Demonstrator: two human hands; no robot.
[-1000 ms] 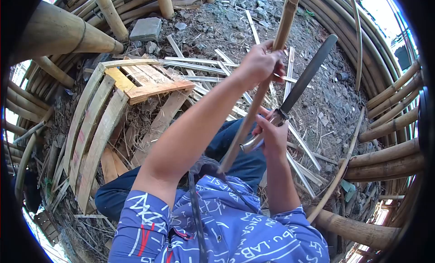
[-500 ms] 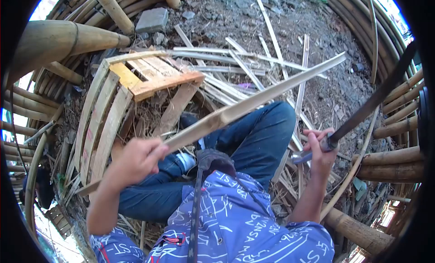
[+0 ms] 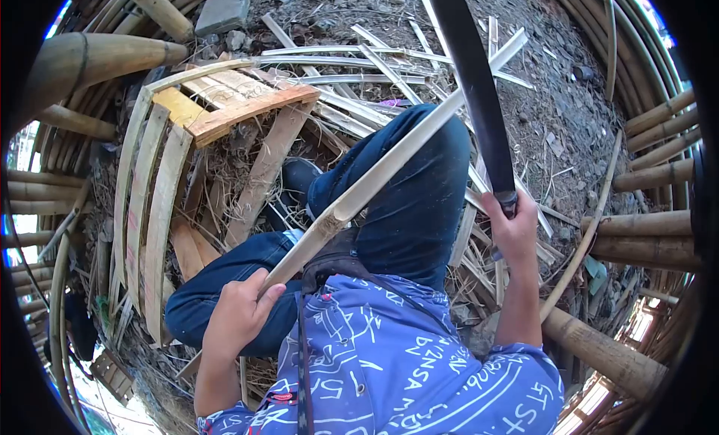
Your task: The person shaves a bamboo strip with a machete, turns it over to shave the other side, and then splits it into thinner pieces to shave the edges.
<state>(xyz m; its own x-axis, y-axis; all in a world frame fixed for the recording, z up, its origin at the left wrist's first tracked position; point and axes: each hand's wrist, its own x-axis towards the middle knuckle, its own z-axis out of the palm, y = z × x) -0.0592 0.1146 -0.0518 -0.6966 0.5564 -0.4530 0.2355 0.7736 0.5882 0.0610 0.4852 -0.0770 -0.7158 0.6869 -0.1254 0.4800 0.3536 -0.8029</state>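
Observation:
My left hand is closed around the near part of a long split bamboo strip, thumb along its edge. The strip slants away over my bent legs, a node showing near its middle. In my right hand is the handle of a machete. Its long dark blade points away from me and overlaps the far part of the strip in this view. A short piece of the strip shows beyond the blade.
A slatted wooden crate lies on its side at left, with shavings around it. Several split bamboo strips are scattered on the dirt ahead. A concrete block sits at the back left. Bamboo poles surround the spot.
The machete has swung from pointing right to pointing forward, its blade now across the strip in view. My left hand has come lower, and the strip slants more steeply.

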